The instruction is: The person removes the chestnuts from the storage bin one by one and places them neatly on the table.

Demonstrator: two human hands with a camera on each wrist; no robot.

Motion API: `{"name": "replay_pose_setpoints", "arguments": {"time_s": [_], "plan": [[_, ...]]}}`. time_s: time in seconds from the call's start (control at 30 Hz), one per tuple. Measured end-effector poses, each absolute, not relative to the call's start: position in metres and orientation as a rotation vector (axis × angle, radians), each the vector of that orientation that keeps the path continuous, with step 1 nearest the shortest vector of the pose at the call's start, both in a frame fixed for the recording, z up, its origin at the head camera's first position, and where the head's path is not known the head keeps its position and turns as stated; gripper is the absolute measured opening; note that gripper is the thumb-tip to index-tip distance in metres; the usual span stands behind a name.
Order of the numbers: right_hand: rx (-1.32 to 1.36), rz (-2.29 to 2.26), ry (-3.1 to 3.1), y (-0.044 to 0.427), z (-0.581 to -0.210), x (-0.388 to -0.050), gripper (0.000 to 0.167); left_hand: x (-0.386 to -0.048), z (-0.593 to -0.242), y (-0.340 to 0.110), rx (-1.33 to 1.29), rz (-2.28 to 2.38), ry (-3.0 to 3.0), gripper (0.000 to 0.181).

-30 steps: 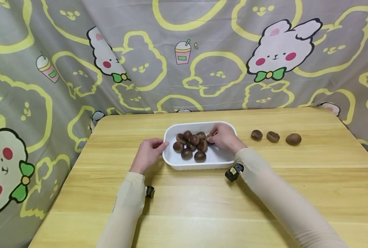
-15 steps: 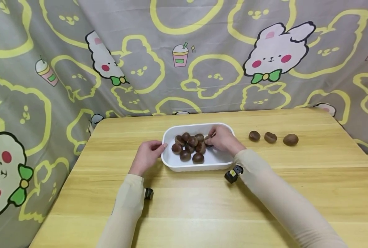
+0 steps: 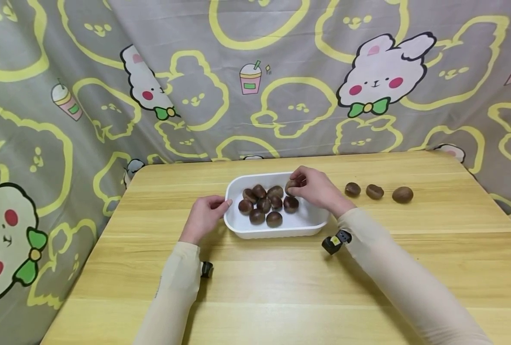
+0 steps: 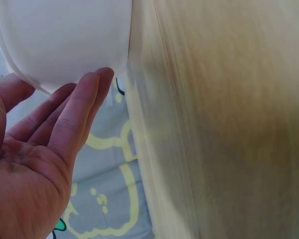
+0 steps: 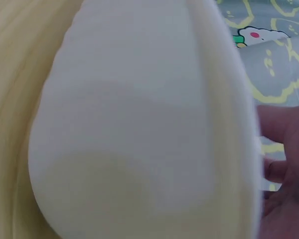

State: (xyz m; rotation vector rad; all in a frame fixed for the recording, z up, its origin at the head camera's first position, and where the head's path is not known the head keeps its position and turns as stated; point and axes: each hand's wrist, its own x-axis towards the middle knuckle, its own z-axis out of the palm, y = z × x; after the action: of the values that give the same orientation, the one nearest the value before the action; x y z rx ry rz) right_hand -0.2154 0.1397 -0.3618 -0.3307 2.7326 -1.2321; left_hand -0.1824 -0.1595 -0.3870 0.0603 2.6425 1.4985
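A white oval-cornered dish with several brown chestnuts inside stands on the table. At its left end is my left hand, pinching the rim; in the left wrist view, the thumb is at the rim and the fingers lie along the outer wall. My right hand is over the dish's back right part and pinches a chestnut between thumb and fingers. In the right wrist view, the dish's side hides that chestnut and most of the fingers.
Three chestnuts lie in a row right of the dish: a left one, a middle one and a right one. The wooden table backs onto a printed curtain.
The right hand has lifted a chestnut from the pile and moved slightly right and back with it. Some chestnuts in the dish have shifted. The left hand stays at the rim.
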Motion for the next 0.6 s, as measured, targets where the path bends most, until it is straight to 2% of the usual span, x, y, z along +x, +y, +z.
{"name": "replay_pose_setpoints", "arguments": {"time_s": [0.6], "plan": [[-0.3, -1.483, 2.66, 0.183, -0.34, -0.206, 0.036, -0.184, -0.388, -0.161, 0.047, 1.481, 2.63, 0.033]]}}
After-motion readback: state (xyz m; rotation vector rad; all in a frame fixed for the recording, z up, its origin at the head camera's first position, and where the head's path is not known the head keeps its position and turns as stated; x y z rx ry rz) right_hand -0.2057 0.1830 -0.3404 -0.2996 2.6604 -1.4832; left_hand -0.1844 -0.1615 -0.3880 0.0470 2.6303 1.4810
